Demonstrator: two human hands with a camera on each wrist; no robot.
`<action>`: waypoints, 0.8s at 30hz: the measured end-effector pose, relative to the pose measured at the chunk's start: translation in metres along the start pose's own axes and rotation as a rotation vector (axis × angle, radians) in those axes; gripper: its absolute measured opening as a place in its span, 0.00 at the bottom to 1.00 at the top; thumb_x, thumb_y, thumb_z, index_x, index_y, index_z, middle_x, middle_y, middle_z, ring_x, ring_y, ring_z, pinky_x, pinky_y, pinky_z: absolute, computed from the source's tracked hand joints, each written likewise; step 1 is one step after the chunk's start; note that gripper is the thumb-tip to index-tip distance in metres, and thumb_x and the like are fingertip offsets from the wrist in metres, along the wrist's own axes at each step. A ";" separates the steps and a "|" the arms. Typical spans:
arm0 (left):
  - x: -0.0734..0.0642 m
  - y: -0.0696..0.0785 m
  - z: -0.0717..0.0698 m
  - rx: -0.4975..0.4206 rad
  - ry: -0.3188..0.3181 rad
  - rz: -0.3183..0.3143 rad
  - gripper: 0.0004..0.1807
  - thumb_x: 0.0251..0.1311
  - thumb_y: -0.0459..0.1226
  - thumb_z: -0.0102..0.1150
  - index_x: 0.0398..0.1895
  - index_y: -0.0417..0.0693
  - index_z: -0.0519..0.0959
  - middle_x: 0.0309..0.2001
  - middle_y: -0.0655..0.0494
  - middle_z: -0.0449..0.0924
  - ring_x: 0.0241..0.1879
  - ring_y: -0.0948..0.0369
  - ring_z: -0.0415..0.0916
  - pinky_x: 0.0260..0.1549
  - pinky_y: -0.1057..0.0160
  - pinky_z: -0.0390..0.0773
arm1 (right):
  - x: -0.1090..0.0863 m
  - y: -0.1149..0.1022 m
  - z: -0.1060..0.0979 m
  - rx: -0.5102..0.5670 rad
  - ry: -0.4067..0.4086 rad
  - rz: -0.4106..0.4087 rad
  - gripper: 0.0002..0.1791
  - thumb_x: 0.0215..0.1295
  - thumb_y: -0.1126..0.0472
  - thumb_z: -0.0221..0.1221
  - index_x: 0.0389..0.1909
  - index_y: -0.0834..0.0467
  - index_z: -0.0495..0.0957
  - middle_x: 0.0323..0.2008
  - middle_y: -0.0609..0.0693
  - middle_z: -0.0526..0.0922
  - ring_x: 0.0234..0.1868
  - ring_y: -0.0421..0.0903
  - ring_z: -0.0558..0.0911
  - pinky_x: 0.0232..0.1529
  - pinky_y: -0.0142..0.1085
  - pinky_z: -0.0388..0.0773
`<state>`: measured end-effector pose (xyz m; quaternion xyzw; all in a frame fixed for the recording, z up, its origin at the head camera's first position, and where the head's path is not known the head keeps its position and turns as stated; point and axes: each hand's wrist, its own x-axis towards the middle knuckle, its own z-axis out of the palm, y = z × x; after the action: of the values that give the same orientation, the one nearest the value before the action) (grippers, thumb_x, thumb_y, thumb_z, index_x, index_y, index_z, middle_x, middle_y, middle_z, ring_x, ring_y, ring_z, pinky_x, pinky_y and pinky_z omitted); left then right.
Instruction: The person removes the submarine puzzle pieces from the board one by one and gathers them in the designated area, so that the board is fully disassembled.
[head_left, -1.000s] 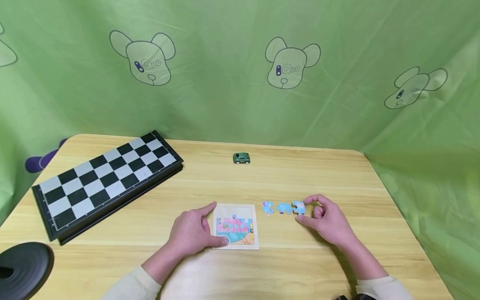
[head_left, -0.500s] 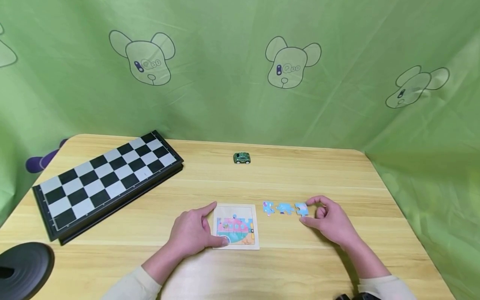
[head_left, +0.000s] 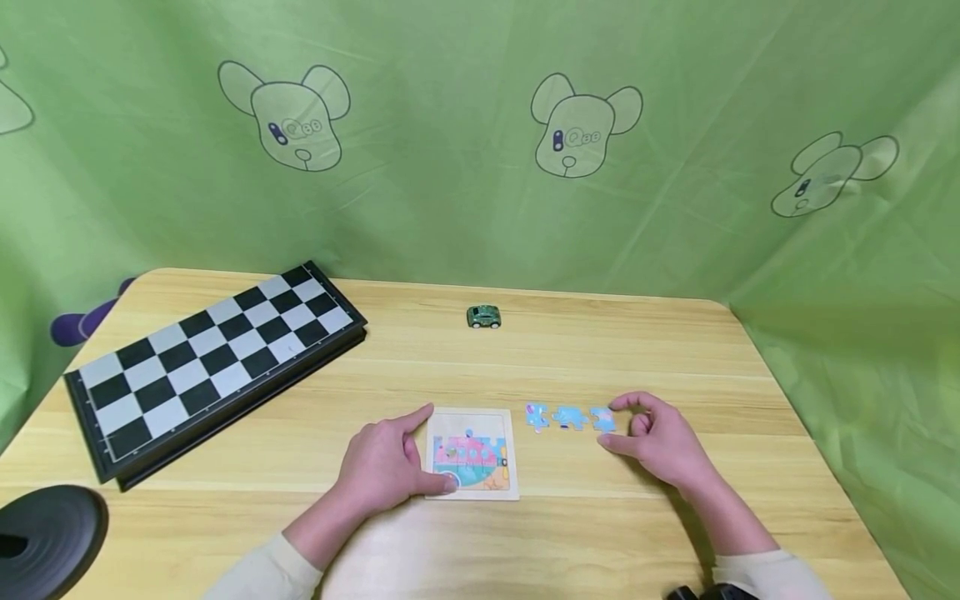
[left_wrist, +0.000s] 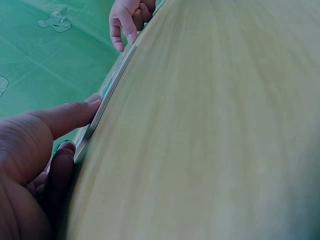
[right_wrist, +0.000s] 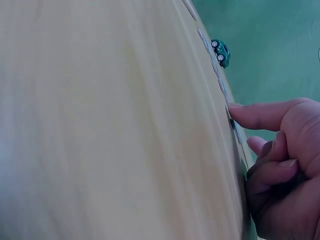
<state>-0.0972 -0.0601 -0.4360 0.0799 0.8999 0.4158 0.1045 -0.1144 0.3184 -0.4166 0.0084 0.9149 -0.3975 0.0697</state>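
Note:
My left hand (head_left: 382, 467) holds the left side of a square wooden puzzle board (head_left: 513, 467). Its thumb lies over the lower left corner and the index finger reaches the upper left one. Joined pink, teal and orange pieces fill the board's lower part; bare wood shows above. To the board's right, three blue puzzle pieces lie in a row: a left piece (head_left: 536, 415), a middle piece (head_left: 569, 417) and a right piece (head_left: 603, 418). My right hand (head_left: 662, 442) pinches the right piece between thumb and index finger, other fingers curled. Both wrist views show board and pieces nearly edge-on.
A folded black-and-white chessboard (head_left: 217, 350) lies at the left of the wooden table (head_left: 600, 342). Toward the back sits a small green toy car (head_left: 483, 316). A black round object (head_left: 48, 537) is at the lower left. Green cloth (head_left: 450, 208) hangs behind the table.
My right hand has shifted slightly right with the right puzzle piece, which now lies a little apart from the middle one. The left hand and puzzle board have stayed put.

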 end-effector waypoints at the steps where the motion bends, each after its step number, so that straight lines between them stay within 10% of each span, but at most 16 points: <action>1: 0.000 0.000 0.000 0.000 0.000 0.000 0.57 0.30 0.54 0.85 0.70 0.47 0.72 0.17 0.63 0.72 0.18 0.61 0.69 0.21 0.59 0.67 | 0.000 -0.001 0.001 0.004 0.008 -0.005 0.31 0.54 0.57 0.75 0.55 0.61 0.75 0.18 0.46 0.60 0.18 0.41 0.60 0.25 0.37 0.62; 24: -0.001 0.001 -0.001 0.001 -0.003 -0.001 0.57 0.30 0.54 0.85 0.70 0.47 0.72 0.17 0.63 0.72 0.18 0.61 0.69 0.21 0.59 0.67 | 0.005 -0.064 0.056 0.179 -0.044 -0.133 0.25 0.51 0.64 0.76 0.49 0.60 0.78 0.16 0.46 0.59 0.18 0.41 0.58 0.23 0.33 0.61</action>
<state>-0.0967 -0.0605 -0.4349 0.0799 0.9001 0.4150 0.1060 -0.1172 0.2334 -0.4083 -0.0550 0.8727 -0.4812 0.0624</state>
